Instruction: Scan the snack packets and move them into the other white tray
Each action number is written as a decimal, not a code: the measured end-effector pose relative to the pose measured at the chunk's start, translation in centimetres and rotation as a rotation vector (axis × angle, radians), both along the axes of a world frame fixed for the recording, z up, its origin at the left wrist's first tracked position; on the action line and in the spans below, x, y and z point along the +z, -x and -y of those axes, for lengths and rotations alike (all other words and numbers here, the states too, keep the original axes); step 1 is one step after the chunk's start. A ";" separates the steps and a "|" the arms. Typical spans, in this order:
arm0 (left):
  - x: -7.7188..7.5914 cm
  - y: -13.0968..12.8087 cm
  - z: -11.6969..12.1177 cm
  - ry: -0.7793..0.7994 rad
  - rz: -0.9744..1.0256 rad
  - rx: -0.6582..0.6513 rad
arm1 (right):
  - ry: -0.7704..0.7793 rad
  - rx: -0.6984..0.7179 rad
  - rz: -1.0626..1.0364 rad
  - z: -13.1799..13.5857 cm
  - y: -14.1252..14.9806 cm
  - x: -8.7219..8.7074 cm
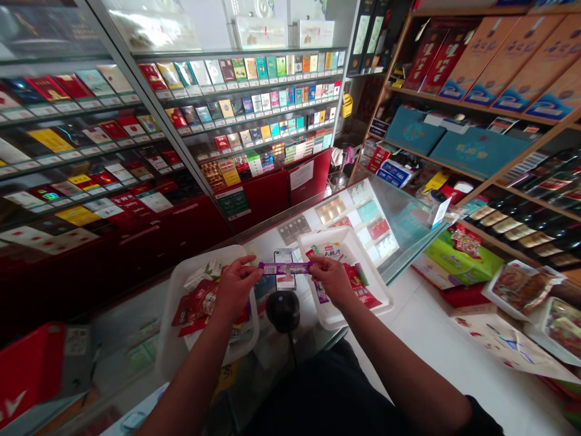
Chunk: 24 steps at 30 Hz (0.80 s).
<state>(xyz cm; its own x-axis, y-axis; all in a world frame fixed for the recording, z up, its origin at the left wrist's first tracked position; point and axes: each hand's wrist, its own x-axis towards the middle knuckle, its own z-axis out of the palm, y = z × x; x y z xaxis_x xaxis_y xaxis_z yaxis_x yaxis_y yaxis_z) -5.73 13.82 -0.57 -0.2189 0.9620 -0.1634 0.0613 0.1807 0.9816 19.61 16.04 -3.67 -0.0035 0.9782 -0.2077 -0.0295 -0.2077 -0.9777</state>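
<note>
A slim purple snack packet (285,268) is stretched level between my two hands, its barcode patch toward the left end. My left hand (236,284) pinches the left tip, and my right hand (333,280) pinches the right tip. Behind the packet a phone (285,283) is partly hidden. Just below stands a black handheld scanner (283,310) with its cable running toward me. Beneath my left hand is a white tub (175,284) of mixed snack packets. Under my right hand lies a white tray (385,297) with red and white snack packets.
The glass counter (408,209) has boxes displayed under its top. Behind it rises a cabinet of cigarette packs (267,100). Wooden shelves (494,175) with bottles and gift boxes stand at the right. A red box (34,369) sits at the lower left.
</note>
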 end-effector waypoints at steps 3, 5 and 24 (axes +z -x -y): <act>-0.7 0.6 -0.1 0.008 0.017 -0.023 | -0.014 0.027 0.066 -0.2 0.0 -0.2; -1.1 0.9 -0.2 -0.005 0.013 -0.024 | -0.023 0.030 0.084 -0.5 0.0 -0.4; -3.2 1.4 -1.4 -0.133 -0.697 -0.378 | -0.141 -0.009 0.499 -1.2 -1.2 -2.3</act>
